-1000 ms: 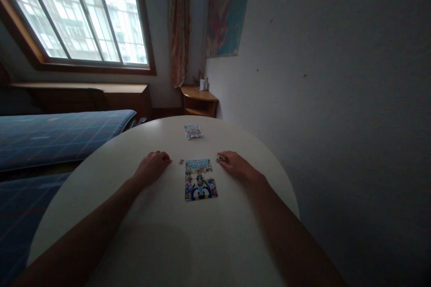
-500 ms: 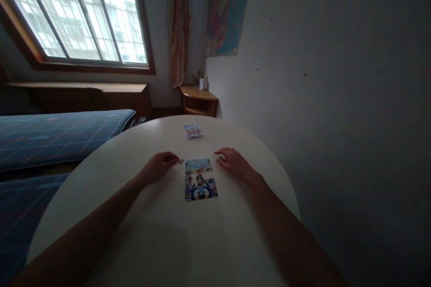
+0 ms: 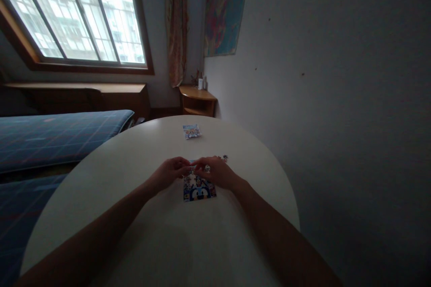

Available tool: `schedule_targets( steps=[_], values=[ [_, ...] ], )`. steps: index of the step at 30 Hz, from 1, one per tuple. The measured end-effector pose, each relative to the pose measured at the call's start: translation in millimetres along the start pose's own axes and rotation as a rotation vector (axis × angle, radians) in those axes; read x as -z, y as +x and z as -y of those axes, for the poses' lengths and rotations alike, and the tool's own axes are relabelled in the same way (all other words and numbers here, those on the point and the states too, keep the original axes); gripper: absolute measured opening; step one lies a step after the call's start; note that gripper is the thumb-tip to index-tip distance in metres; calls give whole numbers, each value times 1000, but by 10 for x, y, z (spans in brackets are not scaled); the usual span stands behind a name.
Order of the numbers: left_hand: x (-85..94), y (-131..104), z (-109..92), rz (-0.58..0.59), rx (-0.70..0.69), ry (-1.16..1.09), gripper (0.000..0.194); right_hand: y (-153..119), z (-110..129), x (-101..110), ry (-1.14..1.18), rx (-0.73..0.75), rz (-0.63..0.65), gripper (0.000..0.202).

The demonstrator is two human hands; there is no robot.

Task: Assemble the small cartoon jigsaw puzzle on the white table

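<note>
A partly assembled jigsaw puzzle (image 3: 200,193) with a blue cartoon dog face lies on the white table, its upper part mostly covered by my hands. My left hand (image 3: 173,169) is at its upper left edge, fingers pinched together; whatever is between them is hidden. My right hand (image 3: 213,170) reaches over the upper right part with bent fingers, its fingertips meeting those of the left. What these fingertips hold, if anything, is too small to make out. Just beyond the right hand lie a few loose puzzle pieces (image 3: 225,158).
A small printed picture sheet or packet (image 3: 191,132) lies farther back on the round white table (image 3: 148,233). A bed with a blue plaid mattress (image 3: 67,136) stands on the left. A wooden corner shelf (image 3: 198,93) is behind the table, and a wall (image 3: 336,121) runs along the right.
Both hands have moved inward over the puzzle's top until their fingertips meet. Loose pieces beside the right hand are now uncovered. The small piece at my left fingertips is no longer visible.
</note>
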State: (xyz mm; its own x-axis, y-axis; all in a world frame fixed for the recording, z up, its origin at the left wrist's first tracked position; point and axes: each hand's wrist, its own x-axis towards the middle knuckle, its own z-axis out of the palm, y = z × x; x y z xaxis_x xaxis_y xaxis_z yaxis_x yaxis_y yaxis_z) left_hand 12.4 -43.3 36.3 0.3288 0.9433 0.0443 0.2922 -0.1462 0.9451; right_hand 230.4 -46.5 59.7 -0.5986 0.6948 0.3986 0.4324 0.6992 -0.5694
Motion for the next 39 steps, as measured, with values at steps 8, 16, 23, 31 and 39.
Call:
schedule_targets(
  steps=[8, 16, 23, 31, 39],
  values=[
    [-55, 15, 43, 42, -7, -139, 44, -2, -8, 9, 126, -38, -55, 19],
    [-96, -31, -20, -60, -75, 12, 42, 27, 24, -83, 138, -146, -119, 18],
    [-126, -66, -74, -71, -78, 141, 30, 17, -80, -37, 141, -141, -134, 18],
    [-89, -186, -68, 68, -475, 688, 29, -54, -250, 92, -1, -193, -12, 19],
    [-70, -203, -125, 173, -501, 821, 27, -59, -230, 61, -111, -186, 63, 23]
  ],
)
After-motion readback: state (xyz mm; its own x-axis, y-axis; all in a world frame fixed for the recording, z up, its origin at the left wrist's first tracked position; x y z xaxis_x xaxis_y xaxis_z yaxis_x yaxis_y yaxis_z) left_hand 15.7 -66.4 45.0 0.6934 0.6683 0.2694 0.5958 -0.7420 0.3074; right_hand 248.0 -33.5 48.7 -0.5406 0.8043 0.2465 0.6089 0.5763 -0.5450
